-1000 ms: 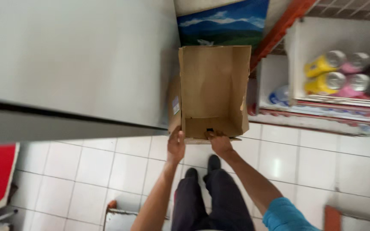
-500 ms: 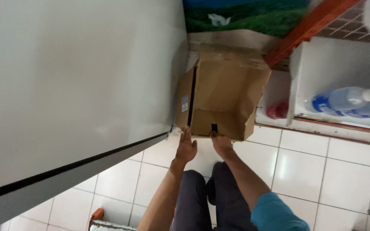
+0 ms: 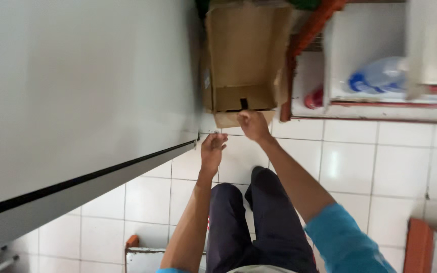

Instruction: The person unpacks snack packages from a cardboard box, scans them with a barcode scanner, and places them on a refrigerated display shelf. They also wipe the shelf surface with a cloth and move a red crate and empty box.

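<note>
1. The box (image 3: 244, 55), open brown cardboard, sits at top centre of the frame, wedged between the big grey cabinet (image 3: 77, 86) on the left and an orange post (image 3: 309, 30) with white shelves (image 3: 365, 108) on the right.

2. The right hand (image 3: 252, 124) is at the box's near edge, fingers curled and pressed against the lower flap; whether they grip it or only push, I cannot tell.

3. The left hand (image 3: 212, 150) hangs just below and left of the box, apart from it, fingers loosely bent and holding nothing, close to the cabinet's corner.

4. Judged from this, the step in hand is seating the box into its slot with one hand. Any further push would call for a straight shove along the gap, since the box is tight against the cabinet side.

5. Materials: the cardboard is matt, creased and soft at the flaps, with a dark slot in its near wall. The cabinet face is smooth, flat and dull grey with a dark seam. The floor (image 3: 390, 167) is glossy white tile with thin grout lines.

6. On the shelves, a blurred clear bottle (image 3: 378, 76) with blue marking lies on its side; a red thing (image 3: 313, 98) shows beside it.
</note>
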